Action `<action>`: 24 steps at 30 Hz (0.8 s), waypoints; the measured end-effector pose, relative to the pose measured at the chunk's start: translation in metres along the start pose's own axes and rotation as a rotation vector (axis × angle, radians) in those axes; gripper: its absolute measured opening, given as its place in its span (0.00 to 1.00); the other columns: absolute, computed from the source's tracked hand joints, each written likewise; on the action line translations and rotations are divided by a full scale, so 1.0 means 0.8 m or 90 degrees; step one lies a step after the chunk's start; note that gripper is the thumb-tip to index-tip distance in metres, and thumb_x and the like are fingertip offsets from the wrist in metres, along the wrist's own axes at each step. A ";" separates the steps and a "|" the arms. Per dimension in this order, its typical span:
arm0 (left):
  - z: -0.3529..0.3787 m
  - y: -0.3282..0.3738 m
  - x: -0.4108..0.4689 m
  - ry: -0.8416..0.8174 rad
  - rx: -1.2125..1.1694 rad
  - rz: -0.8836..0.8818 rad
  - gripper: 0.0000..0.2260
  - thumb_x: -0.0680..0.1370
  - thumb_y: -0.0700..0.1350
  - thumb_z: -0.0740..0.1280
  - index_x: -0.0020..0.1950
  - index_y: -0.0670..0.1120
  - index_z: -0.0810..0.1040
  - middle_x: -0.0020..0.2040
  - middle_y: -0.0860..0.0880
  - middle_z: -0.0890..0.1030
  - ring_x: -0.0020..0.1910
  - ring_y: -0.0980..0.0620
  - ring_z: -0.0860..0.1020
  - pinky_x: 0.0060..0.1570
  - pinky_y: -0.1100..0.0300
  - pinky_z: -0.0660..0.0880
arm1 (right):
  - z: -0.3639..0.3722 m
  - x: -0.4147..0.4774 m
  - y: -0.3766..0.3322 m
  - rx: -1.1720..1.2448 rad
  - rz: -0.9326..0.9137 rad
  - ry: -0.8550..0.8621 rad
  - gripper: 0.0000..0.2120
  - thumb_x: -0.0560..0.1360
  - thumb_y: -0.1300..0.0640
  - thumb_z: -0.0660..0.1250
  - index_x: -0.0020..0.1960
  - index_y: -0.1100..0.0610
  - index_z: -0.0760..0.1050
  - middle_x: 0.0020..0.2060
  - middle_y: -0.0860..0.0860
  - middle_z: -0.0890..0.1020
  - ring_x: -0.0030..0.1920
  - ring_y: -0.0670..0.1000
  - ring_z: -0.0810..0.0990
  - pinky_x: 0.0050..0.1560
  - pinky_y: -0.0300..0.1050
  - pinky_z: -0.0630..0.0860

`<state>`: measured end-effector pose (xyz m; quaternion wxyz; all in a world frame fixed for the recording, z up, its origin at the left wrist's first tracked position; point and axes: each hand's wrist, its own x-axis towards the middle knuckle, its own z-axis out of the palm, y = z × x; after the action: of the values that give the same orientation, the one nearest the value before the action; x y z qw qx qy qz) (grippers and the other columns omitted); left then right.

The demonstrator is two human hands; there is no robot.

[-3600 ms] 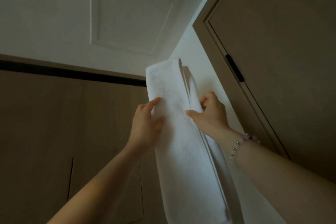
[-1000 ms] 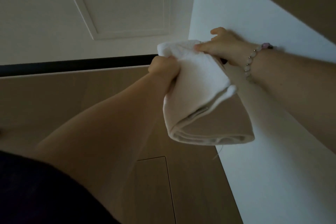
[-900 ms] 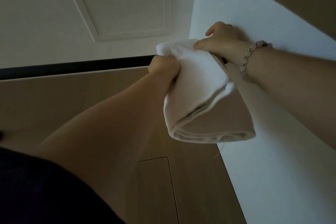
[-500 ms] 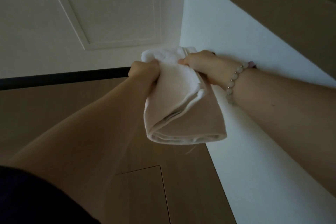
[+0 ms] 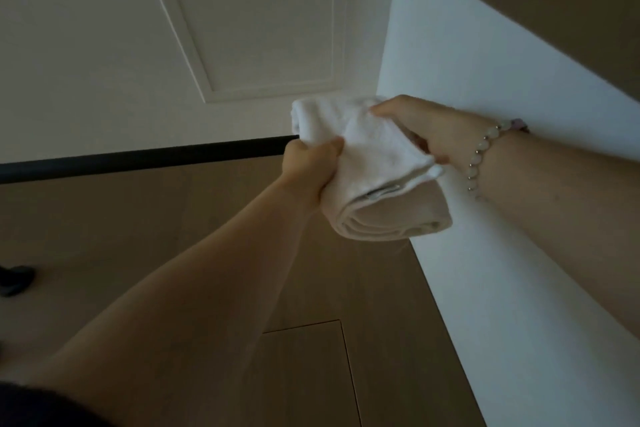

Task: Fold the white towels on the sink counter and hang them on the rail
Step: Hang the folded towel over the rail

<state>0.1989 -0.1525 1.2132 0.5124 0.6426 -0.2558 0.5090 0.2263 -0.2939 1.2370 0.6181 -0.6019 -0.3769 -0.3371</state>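
Though tight beside the wall (image 5: 485,62), left grip (image 5: 310,166) and right grip (image 5: 426,128) around towel (image 5: 370,156) over rail (image 5: 138,159).

We wear a bracelet (image 5: 484,146) of pale round beads with small silvery spacers (one bead looks pinkish) on our right wrist; a dark sleeve (image 5: 41,406) covers our left upper arm, forearms bare.

Looking up: a white ceiling (image 5: 86,45) with a recessed panel (image 5: 270,21), a white wall (image 5: 485,253) on the right, wood panelling (image 5: 104,218) below, and a small dark fitting (image 5: 14,279) far left.
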 end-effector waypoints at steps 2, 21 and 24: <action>-0.004 -0.003 0.011 0.034 0.022 -0.003 0.20 0.76 0.44 0.69 0.64 0.37 0.70 0.58 0.43 0.77 0.56 0.45 0.78 0.49 0.57 0.76 | 0.002 -0.010 0.003 0.011 0.023 -0.025 0.09 0.78 0.52 0.61 0.52 0.57 0.72 0.38 0.51 0.75 0.35 0.47 0.74 0.33 0.36 0.73; -0.052 -0.050 0.011 -0.208 0.029 -0.011 0.22 0.73 0.62 0.63 0.55 0.48 0.81 0.49 0.48 0.85 0.52 0.49 0.81 0.62 0.50 0.71 | 0.009 -0.004 0.019 -0.013 0.089 0.100 0.27 0.67 0.43 0.73 0.57 0.60 0.74 0.47 0.55 0.82 0.48 0.54 0.81 0.50 0.46 0.76; -0.044 -0.063 0.008 -0.191 -0.043 -0.002 0.15 0.77 0.57 0.61 0.48 0.49 0.82 0.44 0.48 0.85 0.50 0.49 0.81 0.62 0.49 0.71 | 0.003 -0.014 0.035 -0.005 0.124 0.053 0.34 0.57 0.34 0.74 0.56 0.53 0.76 0.51 0.52 0.80 0.53 0.52 0.78 0.54 0.48 0.75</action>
<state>0.2305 -0.1016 1.1974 0.4905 0.6942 -0.3453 0.3976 0.2453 -0.2907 1.2135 0.6610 -0.6233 -0.2892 -0.3016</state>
